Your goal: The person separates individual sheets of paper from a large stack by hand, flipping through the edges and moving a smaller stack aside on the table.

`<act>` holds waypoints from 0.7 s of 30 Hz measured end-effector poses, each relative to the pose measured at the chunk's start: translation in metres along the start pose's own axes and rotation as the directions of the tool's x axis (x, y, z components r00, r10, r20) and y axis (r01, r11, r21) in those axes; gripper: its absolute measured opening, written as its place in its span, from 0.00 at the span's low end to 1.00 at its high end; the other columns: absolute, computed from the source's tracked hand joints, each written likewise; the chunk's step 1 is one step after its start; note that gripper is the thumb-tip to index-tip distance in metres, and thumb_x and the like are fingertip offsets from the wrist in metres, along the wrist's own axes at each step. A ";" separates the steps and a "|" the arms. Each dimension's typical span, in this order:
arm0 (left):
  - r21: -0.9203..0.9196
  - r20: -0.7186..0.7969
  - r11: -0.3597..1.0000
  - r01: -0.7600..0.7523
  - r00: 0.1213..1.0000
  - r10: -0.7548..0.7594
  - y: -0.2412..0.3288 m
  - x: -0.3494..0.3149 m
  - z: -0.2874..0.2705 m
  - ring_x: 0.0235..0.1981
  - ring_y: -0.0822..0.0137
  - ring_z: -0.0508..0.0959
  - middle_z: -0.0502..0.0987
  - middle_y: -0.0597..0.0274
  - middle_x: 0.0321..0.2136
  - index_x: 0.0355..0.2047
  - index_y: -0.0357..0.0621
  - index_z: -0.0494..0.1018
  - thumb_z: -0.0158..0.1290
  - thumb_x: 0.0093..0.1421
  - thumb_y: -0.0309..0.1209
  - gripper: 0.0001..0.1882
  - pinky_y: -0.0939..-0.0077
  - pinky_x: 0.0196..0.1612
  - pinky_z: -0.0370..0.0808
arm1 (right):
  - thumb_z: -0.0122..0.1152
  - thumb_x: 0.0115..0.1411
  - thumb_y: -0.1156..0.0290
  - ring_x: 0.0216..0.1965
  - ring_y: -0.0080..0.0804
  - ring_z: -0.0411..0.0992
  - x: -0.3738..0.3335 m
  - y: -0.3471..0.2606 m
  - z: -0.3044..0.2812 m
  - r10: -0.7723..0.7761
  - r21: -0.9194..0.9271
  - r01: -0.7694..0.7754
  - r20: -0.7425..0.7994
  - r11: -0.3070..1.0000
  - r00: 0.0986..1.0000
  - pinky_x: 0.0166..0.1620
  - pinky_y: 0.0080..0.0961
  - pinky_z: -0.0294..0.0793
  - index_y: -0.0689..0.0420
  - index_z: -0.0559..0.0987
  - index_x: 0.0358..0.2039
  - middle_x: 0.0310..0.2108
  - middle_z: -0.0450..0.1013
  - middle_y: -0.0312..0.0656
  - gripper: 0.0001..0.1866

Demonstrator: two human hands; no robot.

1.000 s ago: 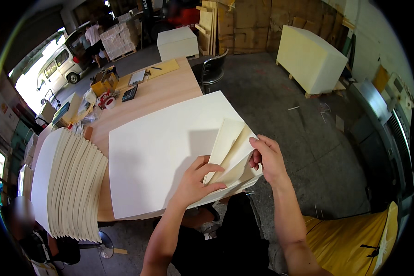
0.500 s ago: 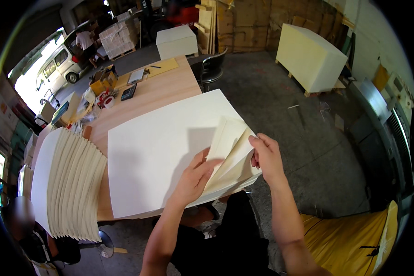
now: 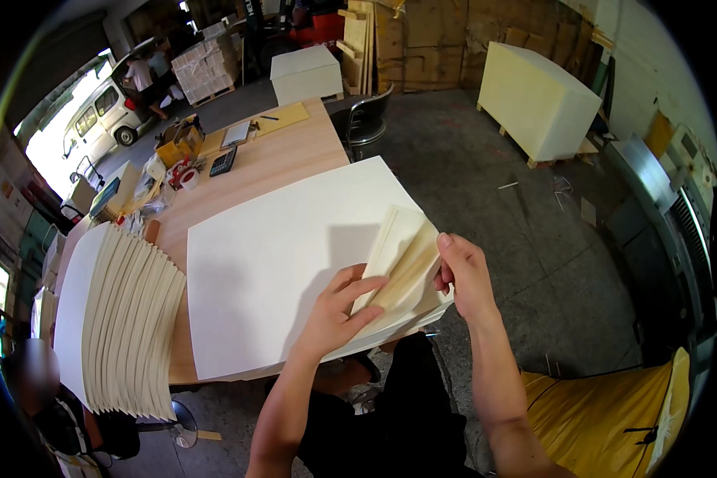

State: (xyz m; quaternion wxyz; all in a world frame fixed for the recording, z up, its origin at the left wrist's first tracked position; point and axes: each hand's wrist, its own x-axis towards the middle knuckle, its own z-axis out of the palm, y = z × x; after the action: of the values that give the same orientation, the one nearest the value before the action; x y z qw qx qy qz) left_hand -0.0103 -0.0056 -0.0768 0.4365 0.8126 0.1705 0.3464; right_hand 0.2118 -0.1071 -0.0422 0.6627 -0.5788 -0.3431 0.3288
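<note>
A big stack of cream paper sheets (image 3: 279,255) lies on the wooden table (image 3: 271,163) in front of me. Its near right corner (image 3: 402,255) is lifted and fanned into several leaves. My right hand (image 3: 464,275) pinches the raised corner at its outer edge. My left hand (image 3: 338,311) rests on the stack with fingers spread, fingertips under the fanned leaves.
A fanned pile of cream sheet bundles (image 3: 119,319) lies at the table's left end. Tape rolls, a calculator (image 3: 223,162) and small boxes clutter the far end. A black chair (image 3: 366,119) stands behind the table. Pale pallet stacks (image 3: 538,99) stand on the concrete floor. A van (image 3: 107,111) is at the doorway.
The lifted corner leaves have fanned up a little higher, and my left fingers have slid further under them. My right hand stays on the corner's edge.
</note>
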 end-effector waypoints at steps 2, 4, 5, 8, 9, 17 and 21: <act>0.002 -0.109 1.000 0.031 0.994 -0.031 0.010 0.003 0.004 0.57 0.53 0.77 0.74 0.54 0.59 0.52 0.53 0.81 0.68 0.58 0.28 0.20 0.63 0.59 0.77 | 0.60 0.71 0.57 0.15 0.19 0.64 0.003 0.010 0.000 -0.172 -0.298 0.167 0.009 0.940 0.985 0.19 0.19 0.58 0.51 0.68 0.19 0.14 0.62 0.29 0.23; 0.023 -0.083 0.999 0.022 0.996 -0.020 0.009 0.003 0.003 0.57 0.53 0.78 0.73 0.54 0.60 0.52 0.53 0.81 0.68 0.58 0.28 0.20 0.64 0.58 0.77 | 0.59 0.71 0.59 0.15 0.19 0.64 0.003 0.004 0.001 -0.024 -0.140 0.024 0.003 0.990 1.000 0.19 0.20 0.58 0.50 0.68 0.19 0.14 0.62 0.29 0.23; 0.044 -0.003 0.999 -0.006 1.000 0.006 0.004 0.002 -0.002 0.57 0.53 0.78 0.73 0.54 0.60 0.52 0.53 0.82 0.69 0.57 0.29 0.21 0.64 0.58 0.77 | 0.59 0.71 0.59 0.15 0.19 0.64 0.002 -0.002 0.002 0.043 -0.001 -0.043 0.011 0.999 0.999 0.18 0.20 0.58 0.50 0.68 0.19 0.14 0.63 0.29 0.22; 0.060 0.059 0.997 -0.058 0.997 0.054 0.003 0.001 0.000 0.55 0.53 0.79 0.73 0.54 0.60 0.51 0.53 0.82 0.72 0.54 0.31 0.23 0.65 0.57 0.78 | 0.57 0.71 0.60 0.17 0.18 0.66 0.001 -0.009 0.002 0.124 0.155 -0.128 0.041 0.980 0.992 0.21 0.20 0.60 0.51 0.67 0.18 0.15 0.64 0.29 0.23; 0.058 0.050 0.996 -0.069 0.997 0.066 0.005 0.001 0.002 0.55 0.53 0.79 0.73 0.54 0.60 0.51 0.53 0.82 0.73 0.52 0.31 0.24 0.65 0.57 0.78 | 0.57 0.71 0.59 0.17 0.18 0.66 0.000 -0.010 0.004 0.124 0.162 -0.128 0.037 0.979 0.992 0.21 0.20 0.60 0.51 0.67 0.18 0.15 0.63 0.29 0.23; 0.010 0.023 1.000 0.018 1.000 -0.019 -0.008 -0.001 -0.001 0.57 0.53 0.77 0.76 0.55 0.57 0.51 0.54 0.82 0.75 0.49 0.33 0.27 0.64 0.58 0.77 | 0.58 0.71 0.60 0.20 0.22 0.67 -0.013 -0.002 -0.004 0.006 0.003 -0.005 -0.179 1.000 0.984 0.24 0.23 0.62 0.53 0.69 0.21 0.18 0.66 0.31 0.21; -0.027 0.012 0.997 0.078 0.997 -0.078 -0.005 -0.001 0.002 0.57 0.53 0.77 0.77 0.55 0.55 0.50 0.53 0.82 0.74 0.50 0.32 0.26 0.64 0.58 0.76 | 0.64 0.65 0.63 0.30 0.36 0.73 -0.040 0.026 -0.011 -0.592 -0.596 0.353 -0.264 0.721 0.762 0.33 0.33 0.70 0.57 0.73 0.26 0.26 0.73 0.40 0.15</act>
State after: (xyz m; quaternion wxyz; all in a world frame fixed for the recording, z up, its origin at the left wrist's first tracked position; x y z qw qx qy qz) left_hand -0.0098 -0.0045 -0.0815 0.4618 0.8012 0.1949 0.3269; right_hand 0.1982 -0.1430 -0.0719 0.6057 -0.6809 -0.3997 -0.0989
